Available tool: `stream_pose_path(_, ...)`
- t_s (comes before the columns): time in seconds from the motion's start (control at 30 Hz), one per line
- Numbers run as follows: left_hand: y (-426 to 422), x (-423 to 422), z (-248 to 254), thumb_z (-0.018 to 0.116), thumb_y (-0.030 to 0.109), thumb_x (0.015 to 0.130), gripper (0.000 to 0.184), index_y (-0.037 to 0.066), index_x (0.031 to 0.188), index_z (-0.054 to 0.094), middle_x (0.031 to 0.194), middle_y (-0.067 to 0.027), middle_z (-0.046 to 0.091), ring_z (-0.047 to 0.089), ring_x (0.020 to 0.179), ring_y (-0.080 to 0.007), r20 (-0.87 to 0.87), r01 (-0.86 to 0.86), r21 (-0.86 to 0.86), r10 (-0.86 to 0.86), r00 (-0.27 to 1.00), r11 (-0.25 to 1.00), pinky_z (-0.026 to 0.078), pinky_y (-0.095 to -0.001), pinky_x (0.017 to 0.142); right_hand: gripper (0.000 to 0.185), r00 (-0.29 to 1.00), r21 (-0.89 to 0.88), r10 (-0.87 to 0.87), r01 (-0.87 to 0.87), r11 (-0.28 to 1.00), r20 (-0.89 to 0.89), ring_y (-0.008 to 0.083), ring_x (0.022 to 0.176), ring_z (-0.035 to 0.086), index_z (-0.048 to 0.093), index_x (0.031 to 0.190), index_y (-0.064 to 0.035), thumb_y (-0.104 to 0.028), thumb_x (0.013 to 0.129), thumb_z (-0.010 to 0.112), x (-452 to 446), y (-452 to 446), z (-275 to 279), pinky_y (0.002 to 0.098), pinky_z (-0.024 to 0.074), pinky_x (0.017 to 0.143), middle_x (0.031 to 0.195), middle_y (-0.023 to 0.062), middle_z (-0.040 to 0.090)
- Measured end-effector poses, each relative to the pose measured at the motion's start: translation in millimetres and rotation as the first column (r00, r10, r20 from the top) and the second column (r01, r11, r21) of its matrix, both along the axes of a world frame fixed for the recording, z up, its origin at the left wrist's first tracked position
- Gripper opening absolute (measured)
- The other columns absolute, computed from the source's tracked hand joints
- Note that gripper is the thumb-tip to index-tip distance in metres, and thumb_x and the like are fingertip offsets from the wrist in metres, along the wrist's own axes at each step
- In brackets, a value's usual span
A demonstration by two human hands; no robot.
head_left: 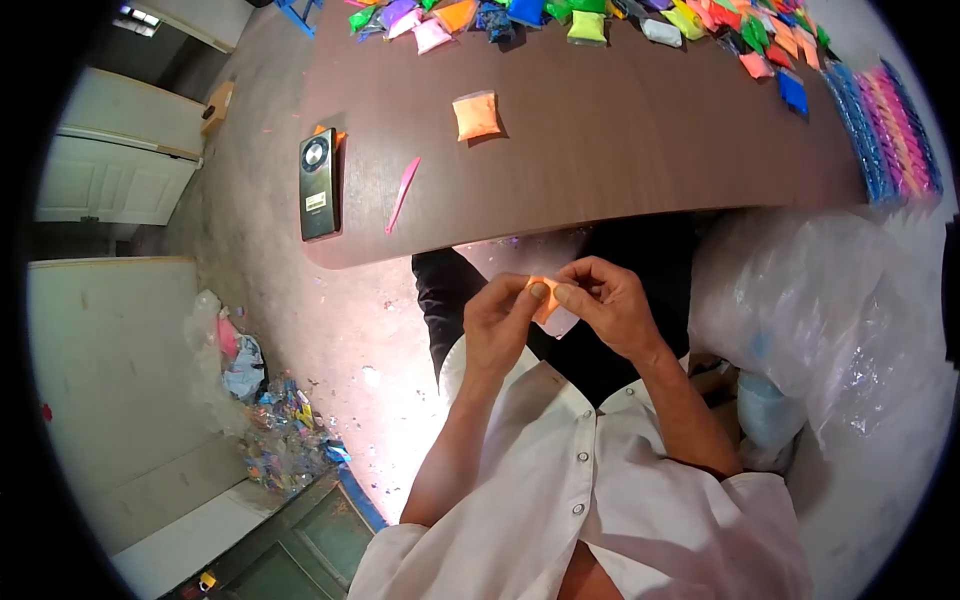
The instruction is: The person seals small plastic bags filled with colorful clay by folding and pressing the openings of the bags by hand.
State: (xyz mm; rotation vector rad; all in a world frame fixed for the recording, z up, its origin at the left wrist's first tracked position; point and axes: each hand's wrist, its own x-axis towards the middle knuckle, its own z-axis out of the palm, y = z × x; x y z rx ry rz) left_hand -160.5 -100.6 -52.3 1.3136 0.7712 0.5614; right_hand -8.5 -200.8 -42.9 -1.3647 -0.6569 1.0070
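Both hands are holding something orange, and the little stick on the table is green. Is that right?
Not quite: the head view shows the little stick on the table is pink, not green. The left hand and right hand do hold something orange.

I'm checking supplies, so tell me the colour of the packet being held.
The packet is mostly orange, seen best in the head view.

Two hands (497,322) (612,308), one held orange packet (544,311), one lone orange packet (476,116), one phone (319,190), one pink tool (403,195), one table (640,150), dozens of crowded packets (587,28)
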Motion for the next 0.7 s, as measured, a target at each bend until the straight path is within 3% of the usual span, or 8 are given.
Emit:
stream_pose_path(0.13,-4,0,0,0.070,0.014,0.098,0.020,-0.004,0.107,0.070,0.093,-0.0054,0.072,0.065,0.085,-0.0098,0.022,0.049,-0.087,-0.047,0.999,0.995,0.051,-0.0240,0.077,0.010,0.999,0.004,0.043,-0.043,0.999,0.027,0.0056,0.078,0.059,0.067,0.102,0.0013,-0.007,0.096,0.068,-2,-6,-10,0.0221,0.0507,0.071,0.091,0.0017,0.066)
stream_pose_path(0.27,-5,2,1,0.069,0.015,0.098,0.019,-0.003,0.104,0.071,0.093,-0.0042,0.072,0.064,0.086,-0.0085,-0.079,0.014,-0.007,-0.015,0.997,1.000,0.051,-0.0232,0.079,0.009,0.995,-0.042,0.084,-0.082,0.996,0.051,0.0056,0.078,0.059,0.066,0.101,0.0018,-0.006,0.096,0.068,0,-9,-7,0.0220,0.0507,0.071,0.089,0.0012,0.066)
stream_pose_path(0.33,-5,2,1,0.068,0.017,0.099,0.019,-0.002,0.102,0.070,0.093,-0.0030,0.071,0.063,0.086,-0.0077,-0.097,0.030,0.002,-0.029,0.995,1.000,0.050,-0.0224,0.079,0.009,0.973,-0.043,0.124,-0.118,0.992,0.195,0.0055,0.077,0.058,0.066,0.100,0.0021,-0.007,0.096,0.067,2,-8,-4,0.0222,0.0510,0.070,0.089,0.0010,0.065)
stream_pose_path(0.43,-8,5,3,0.067,0.018,0.100,0.020,-0.002,0.102,0.070,0.093,-0.0024,0.071,0.062,0.086,-0.0068,-0.076,0.011,-0.003,-0.012,0.997,1.000,0.049,-0.0220,0.079,0.010,0.971,-0.034,0.075,-0.069,0.997,0.228,0.0053,0.077,0.059,0.066,0.100,0.0020,-0.008,0.097,0.067,1,-7,-8,0.0221,0.0514,0.070,0.088,0.0008,0.065)
stream_pose_path(0.53,-8,7,8,0.067,0.020,0.100,0.021,-0.001,0.102,0.070,0.093,-0.0016,0.070,0.061,0.084,-0.0059,-0.056,-0.042,0.021,0.043,0.998,0.999,0.049,-0.0220,0.077,0.011,0.995,0.041,-0.049,0.046,0.998,0.081,0.0053,0.076,0.060,0.066,0.101,0.0017,-0.009,0.097,0.067,-8,-5,-2,0.0217,0.0518,0.069,0.086,0.0007,0.066)
stream_pose_path(0.63,-8,9,7,0.066,0.020,0.101,0.022,-0.001,0.104,0.070,0.094,-0.0009,0.070,0.060,0.084,-0.0054,-0.081,-0.058,-0.015,0.057,0.995,0.998,0.049,-0.0220,0.076,0.012,0.999,0.061,-0.025,0.028,0.998,-0.048,0.0051,0.076,0.061,0.067,0.103,0.0015,-0.009,0.098,0.068,-11,-7,-12,0.0210,0.0514,0.068,0.084,0.0007,0.066)
stream_pose_path(0.7,-9,8,5,0.067,0.019,0.101,0.021,-0.001,0.106,0.069,0.096,-0.0013,0.069,0.061,0.084,-0.0060,-0.028,-0.002,-0.075,0.000,1.000,0.997,0.049,-0.0224,0.076,0.013,0.999,0.037,-0.040,0.041,0.998,-0.026,0.0060,0.076,0.060,0.067,0.101,0.0010,-0.011,0.096,0.068,-10,-10,-19,0.0226,0.0507,0.067,0.085,0.0010,0.066)
